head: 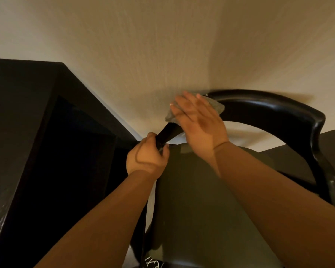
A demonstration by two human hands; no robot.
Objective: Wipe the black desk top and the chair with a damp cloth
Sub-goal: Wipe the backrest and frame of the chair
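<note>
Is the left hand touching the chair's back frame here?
Touching. The head view shows the left hand wrapped around the black chair frame at its left upright, fingers closed on it with no gap.

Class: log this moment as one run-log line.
left hand: grips chair back | right hand: presses cloth on top rail

From my feed, the black desk (17,122) stands to the left of my left hand (146,155), its top running away toward the beige wall (143,45); I cannot make out anything lying on it. Under and beyond both hands is the chair (269,105), its dark seat (197,200) below my right hand (199,120). On the curved top rail, pressed beneath that flat palm, lies the grey cloth (218,106).
</note>
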